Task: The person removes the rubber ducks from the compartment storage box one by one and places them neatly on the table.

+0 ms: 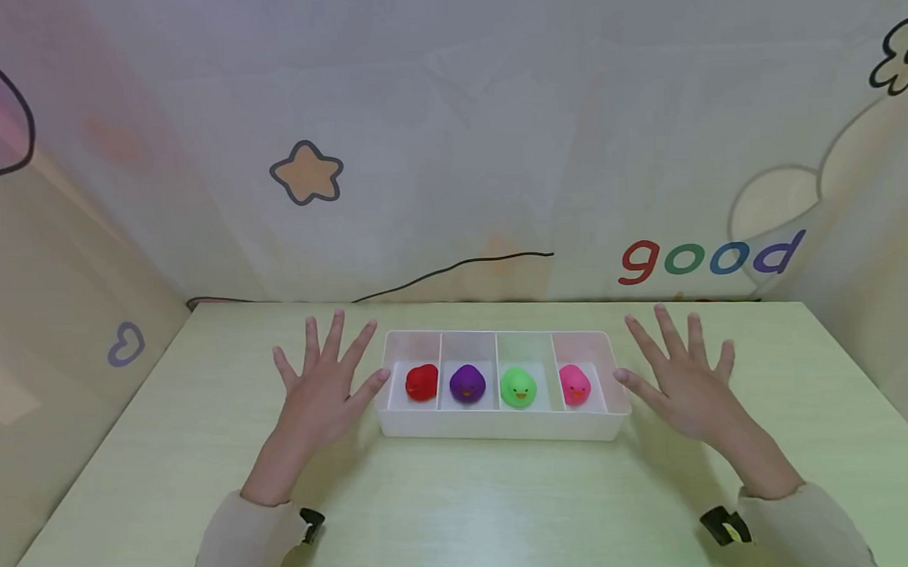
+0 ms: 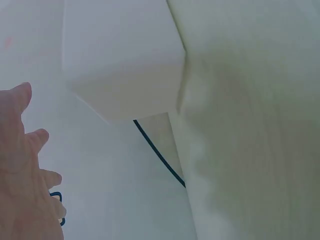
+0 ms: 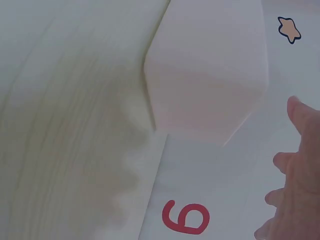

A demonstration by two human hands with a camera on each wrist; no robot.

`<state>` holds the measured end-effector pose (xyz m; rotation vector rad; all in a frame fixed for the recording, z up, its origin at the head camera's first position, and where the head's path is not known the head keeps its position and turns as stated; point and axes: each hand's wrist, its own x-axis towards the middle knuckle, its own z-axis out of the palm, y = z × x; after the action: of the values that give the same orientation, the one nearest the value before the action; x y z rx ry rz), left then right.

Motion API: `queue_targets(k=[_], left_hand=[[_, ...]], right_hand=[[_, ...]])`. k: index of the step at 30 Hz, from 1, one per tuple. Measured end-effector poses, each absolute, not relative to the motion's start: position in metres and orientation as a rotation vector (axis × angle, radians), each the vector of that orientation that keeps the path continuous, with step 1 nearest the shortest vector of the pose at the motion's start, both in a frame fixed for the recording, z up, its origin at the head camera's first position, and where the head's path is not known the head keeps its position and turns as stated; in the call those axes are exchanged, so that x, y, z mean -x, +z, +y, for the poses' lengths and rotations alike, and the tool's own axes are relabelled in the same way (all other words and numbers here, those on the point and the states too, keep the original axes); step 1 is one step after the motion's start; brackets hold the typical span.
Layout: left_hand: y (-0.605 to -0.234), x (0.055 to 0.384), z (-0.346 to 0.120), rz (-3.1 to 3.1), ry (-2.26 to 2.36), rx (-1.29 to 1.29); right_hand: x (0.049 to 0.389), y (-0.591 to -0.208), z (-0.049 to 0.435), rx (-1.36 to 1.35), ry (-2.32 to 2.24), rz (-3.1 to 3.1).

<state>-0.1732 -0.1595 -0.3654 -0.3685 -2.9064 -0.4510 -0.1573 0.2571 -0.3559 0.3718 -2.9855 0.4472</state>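
A white four-compartment box (image 1: pixel 504 426) lies lengthwise on the table. From left to right its compartments hold a red toy duck (image 1: pixel 422 383), a purple toy duck (image 1: pixel 467 384), a green toy duck (image 1: pixel 518 387) and a pink toy duck (image 1: pixel 575 384). My left hand (image 1: pixel 321 397) is spread beside the box's left end, its thumb near the rim. On the other side, my right hand (image 1: pixel 688 390) has its fingers fanned out, thumb close to the right end. Neither hand holds anything. Each wrist view shows the box's outer end wall (image 2: pixel 132 90) and the hand at one edge.
The pale wooden table (image 1: pixel 462 508) extends around the box. Behind it hangs a printed cloth backdrop (image 1: pixel 449 150) with a star and the word "good", and cloth also covers both sides. A dark clip-like piece (image 1: pixel 725 526) sits at the right cuff.
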Motion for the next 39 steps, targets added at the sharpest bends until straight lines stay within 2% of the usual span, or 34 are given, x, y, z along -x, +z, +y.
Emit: queue_targets(k=[17,39], left_hand=[[-0.352,0.170,-0.152,-2.830,-0.784,0.425],[-0.359,0.174,-0.154,-2.616,-1.391,0.507]], right_hand=[[0.158,-0.345,0.243,-0.452,0.755,-2.920],[0.164,-0.345,0.239,-0.561,1.383,-2.754]])
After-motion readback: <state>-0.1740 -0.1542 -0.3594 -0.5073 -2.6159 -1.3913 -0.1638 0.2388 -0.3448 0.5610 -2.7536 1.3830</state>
